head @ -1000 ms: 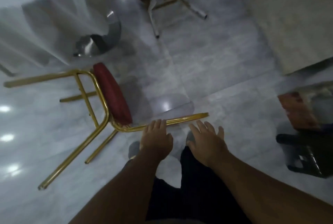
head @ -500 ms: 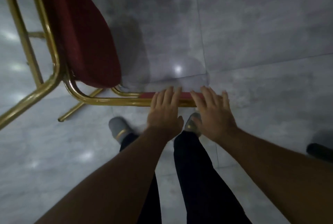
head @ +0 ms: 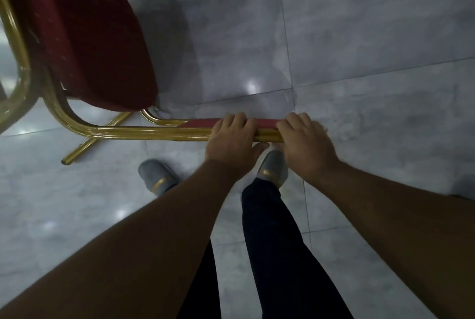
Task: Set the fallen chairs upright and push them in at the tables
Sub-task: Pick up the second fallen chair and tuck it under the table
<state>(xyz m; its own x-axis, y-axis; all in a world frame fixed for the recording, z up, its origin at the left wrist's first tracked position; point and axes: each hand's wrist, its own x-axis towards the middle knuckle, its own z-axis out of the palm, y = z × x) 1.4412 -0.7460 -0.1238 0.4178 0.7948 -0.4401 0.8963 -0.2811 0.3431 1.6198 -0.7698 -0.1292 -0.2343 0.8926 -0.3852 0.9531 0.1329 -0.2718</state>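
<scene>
1. Change: half a second ago both hands lay flat and open over the backrest rail; now the left hand (head: 232,136) and right hand (head: 303,138) have curled shut around it, side by side.
2. Location: the fallen gold-tube-framed chair with dark red padded seat (head: 84,36) lies tipped on the glossy grey tiled floor (head: 359,36), directly ahead of the person's grey slippers (head: 159,177).
3. Consequence: the grip appears established; the chair is judged ready for lifting upright. No desk is visible.

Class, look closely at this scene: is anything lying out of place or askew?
Yes. The chair lies tipped on its side on the floor, legs off the ground. Both hands, left hand and right hand, grip its backrest.
</scene>
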